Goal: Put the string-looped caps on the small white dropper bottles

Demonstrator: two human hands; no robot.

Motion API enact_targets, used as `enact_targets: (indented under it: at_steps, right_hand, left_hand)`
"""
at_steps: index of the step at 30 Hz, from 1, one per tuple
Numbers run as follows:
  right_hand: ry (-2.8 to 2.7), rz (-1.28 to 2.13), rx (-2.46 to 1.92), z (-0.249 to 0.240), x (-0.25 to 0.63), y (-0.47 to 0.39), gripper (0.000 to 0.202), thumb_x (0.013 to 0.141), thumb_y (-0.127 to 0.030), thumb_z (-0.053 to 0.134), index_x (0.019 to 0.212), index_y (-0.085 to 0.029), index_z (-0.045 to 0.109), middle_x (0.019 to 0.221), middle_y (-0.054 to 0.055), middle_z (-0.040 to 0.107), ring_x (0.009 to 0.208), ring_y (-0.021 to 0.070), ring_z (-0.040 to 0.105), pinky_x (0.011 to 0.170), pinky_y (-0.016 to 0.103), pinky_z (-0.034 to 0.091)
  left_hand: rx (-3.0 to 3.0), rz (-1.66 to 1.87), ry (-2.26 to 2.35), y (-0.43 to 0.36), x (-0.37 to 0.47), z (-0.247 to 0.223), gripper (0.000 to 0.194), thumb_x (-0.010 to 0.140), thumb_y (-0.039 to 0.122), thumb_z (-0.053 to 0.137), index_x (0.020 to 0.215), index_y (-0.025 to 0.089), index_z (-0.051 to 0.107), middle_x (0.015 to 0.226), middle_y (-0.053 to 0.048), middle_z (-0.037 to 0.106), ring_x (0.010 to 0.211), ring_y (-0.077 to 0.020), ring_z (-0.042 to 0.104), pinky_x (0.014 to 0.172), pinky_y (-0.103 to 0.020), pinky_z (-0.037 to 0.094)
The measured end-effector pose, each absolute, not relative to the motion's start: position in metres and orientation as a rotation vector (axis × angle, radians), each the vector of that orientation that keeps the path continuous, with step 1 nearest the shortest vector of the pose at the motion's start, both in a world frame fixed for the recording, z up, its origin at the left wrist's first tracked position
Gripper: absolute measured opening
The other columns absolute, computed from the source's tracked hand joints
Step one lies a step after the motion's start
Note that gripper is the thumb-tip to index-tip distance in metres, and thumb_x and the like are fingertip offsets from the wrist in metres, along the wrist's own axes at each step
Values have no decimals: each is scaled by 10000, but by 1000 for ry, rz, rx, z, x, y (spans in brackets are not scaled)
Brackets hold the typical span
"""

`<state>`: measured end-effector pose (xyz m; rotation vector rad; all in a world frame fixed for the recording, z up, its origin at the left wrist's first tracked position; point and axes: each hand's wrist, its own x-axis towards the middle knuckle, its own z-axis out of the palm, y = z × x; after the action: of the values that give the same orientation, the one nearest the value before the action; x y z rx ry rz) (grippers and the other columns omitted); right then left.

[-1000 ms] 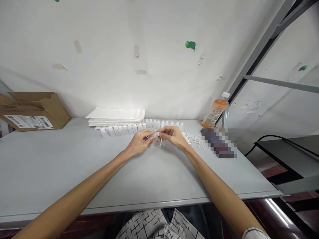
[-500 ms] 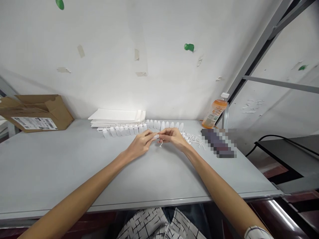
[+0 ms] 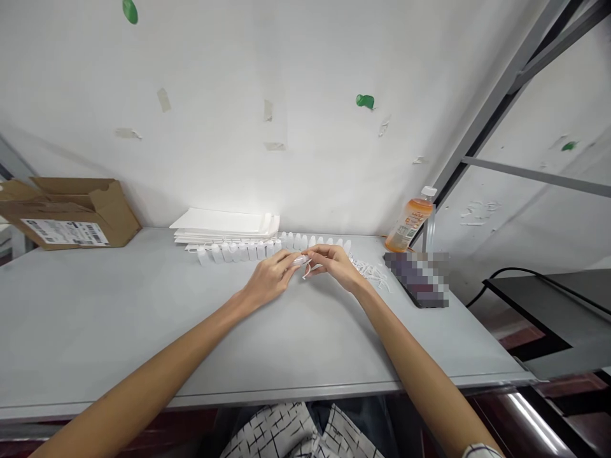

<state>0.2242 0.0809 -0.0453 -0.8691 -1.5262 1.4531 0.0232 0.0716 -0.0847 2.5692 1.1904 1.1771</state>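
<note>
My left hand (image 3: 273, 276) pinches a small white plastic bottle (image 3: 300, 260) over the middle of the table, its tip pointing right. At that tip, the fingers of my right hand (image 3: 333, 262) are closed on a white string (image 3: 307, 270), whose loose end curls down between the hands. Fingers partly hide where the string meets the bottle. Behind my hands runs a row of similar small white bottles (image 3: 238, 250), most of them upright. To the right of my right hand lies a heap of white strings (image 3: 375, 272).
A stack of white sheets or envelopes (image 3: 217, 219) lies by the wall. An open cardboard box (image 3: 71, 216) stands at the left. At the right are an orange drink bottle (image 3: 410, 222) and a blurred dark flat object (image 3: 417, 280). The table's front edge (image 3: 286, 393) runs before me.
The small bottle shows more between my fingers, and the string end has shifted slightly. Both hands stay close together in nearly the same place. The camera view has tilted a little.
</note>
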Motion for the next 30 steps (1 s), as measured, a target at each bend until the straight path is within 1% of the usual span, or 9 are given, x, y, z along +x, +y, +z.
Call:
enact_targets:
  at_steps: [4,10,15,18,19,21,24,27,30]
  right_hand:
    - [-1545,1459,-926,-47,222,81,416,704,-376,846,1030,-163,698,818,36,723,666,167,707,713,370,626]
    - [-1607,1448,-914,-48,222,81,391,710,-264,815,1062,-163,677,785,32,735,632,160,702,660,332,615]
    - [-1715,1353,-1002,-42,226,81,370,796,-347,741,1114,-169,678,851,72,743,584,146,667,516,272,553]
    - [-1797,1078,-1134,-37,242,87,271,854,-389,654,991,-161,708,964,104,744,584,152,661,443,247,471]
    - [-1827,927,-1192,-36,250,91,237,859,-375,638,929,-162,714,990,99,745,580,146,651,450,246,455]
    - [-1894,640,-1304,-35,271,98,201,865,-321,602,851,-164,726,924,72,755,556,129,622,548,265,475]
    - [-1994,353,-1534,-36,302,105,163,825,-256,616,816,-171,755,837,55,761,664,165,648,645,274,457]
    - [-2112,291,-1715,-36,317,106,143,795,-265,659,802,-182,775,816,51,764,711,180,653,657,270,429]
    - [-2174,300,-1812,-35,312,103,126,788,-270,684,802,-193,782,846,49,767,752,189,660,641,267,400]
  left_hand:
    - [2544,1191,1277,72,21,-85,305,994,317,467,1184,197,674,986,-75,685,655,-130,572,614,-255,423]
    - [2443,1132,1333,68,22,-81,368,983,328,469,1296,235,637,886,-40,669,616,-128,554,611,-250,437]
    - [2202,1158,1289,70,23,-79,382,973,397,471,1247,209,659,1035,-79,706,701,-154,627,650,-273,515]
    - [2015,1132,1296,71,25,-77,389,942,414,508,1215,171,641,1038,-92,706,678,-153,657,649,-284,537]
    - [1963,1116,1298,71,25,-76,382,931,415,523,1199,166,633,1024,-91,701,666,-150,662,644,-283,539]
    - [1878,1094,1277,70,26,-75,354,912,421,546,1157,174,608,1022,-80,685,654,-142,661,618,-275,531]
    - [1794,1054,1211,69,27,-77,297,898,417,559,1104,204,535,953,-33,653,615,-120,619,582,-257,501]
    - [1775,1026,1188,68,27,-80,230,900,380,544,1056,223,486,825,28,582,542,-86,500,548,-233,430]
    - [1727,1028,1133,68,27,-81,182,890,357,534,1012,229,491,762,49,504,565,-85,422,523,-207,349]
